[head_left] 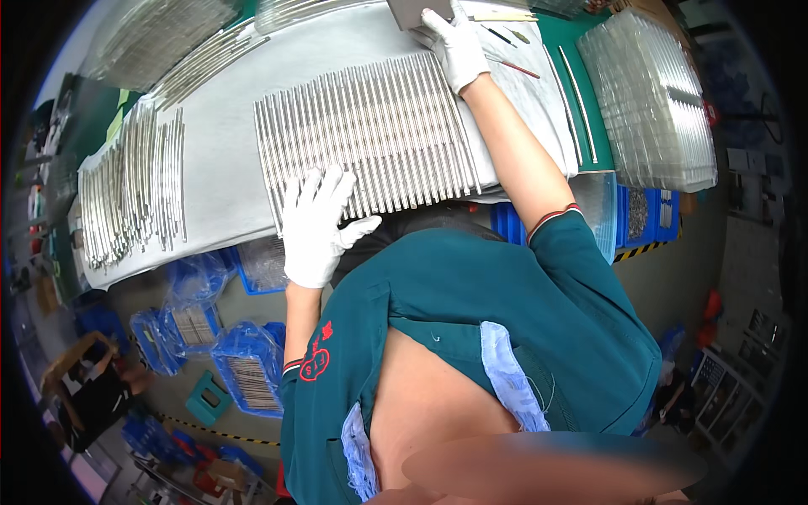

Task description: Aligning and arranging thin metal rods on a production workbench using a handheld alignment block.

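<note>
Left hand (316,227): white glove. Right hand (454,46): white glove, same shade. Flat piece (412,12) under the right hand: dull grey. Row of metal rods (370,126): silver, reading as fine parallel light and dark stripes. Loose rods (135,189) at the left: same silver, stripes less even. Cloth (219,143) beneath the rods: pale grey-white, plain. Surface (560,38): dark green where bare. Stacked trays (648,101) at the right: clear, ribbed, with a whitish sheen. Shirt (471,303): teal, red and white trim at the sleeve cuffs, red emblem at one sleeve. Bins (244,370) on the floor: bright blue, wrapped in clear blue-tinted film. Floor tape (644,249): yellow and black diagonal stripes.
</note>
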A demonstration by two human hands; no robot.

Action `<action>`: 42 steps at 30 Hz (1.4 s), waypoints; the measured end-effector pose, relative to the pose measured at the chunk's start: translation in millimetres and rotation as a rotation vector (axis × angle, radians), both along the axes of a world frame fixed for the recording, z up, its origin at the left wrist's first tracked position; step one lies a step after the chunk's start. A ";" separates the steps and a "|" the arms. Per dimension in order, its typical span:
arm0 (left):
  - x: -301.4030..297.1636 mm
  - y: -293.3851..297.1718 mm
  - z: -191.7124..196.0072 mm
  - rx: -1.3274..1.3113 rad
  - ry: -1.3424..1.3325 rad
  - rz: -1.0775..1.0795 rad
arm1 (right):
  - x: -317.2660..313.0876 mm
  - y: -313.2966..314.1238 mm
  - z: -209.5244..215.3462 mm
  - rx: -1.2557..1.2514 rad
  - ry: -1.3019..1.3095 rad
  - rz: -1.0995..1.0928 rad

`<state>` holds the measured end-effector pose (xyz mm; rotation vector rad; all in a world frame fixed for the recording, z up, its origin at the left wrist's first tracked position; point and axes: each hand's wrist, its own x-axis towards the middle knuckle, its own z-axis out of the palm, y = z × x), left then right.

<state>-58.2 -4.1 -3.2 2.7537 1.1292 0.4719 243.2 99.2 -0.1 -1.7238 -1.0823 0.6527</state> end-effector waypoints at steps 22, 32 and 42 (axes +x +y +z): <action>-25.4 39.4 -7.1 0.006 0.207 0.221 | 8.8 7.9 -23.2 0.720 0.560 -0.224; 9.0 45.0 0.0 -0.017 0.116 0.117 | 3.2 6.7 -18.8 0.641 0.687 -0.232; -34.3 55.4 -8.5 -0.002 0.255 0.291 | 9.2 8.5 -28.2 0.625 0.731 -0.203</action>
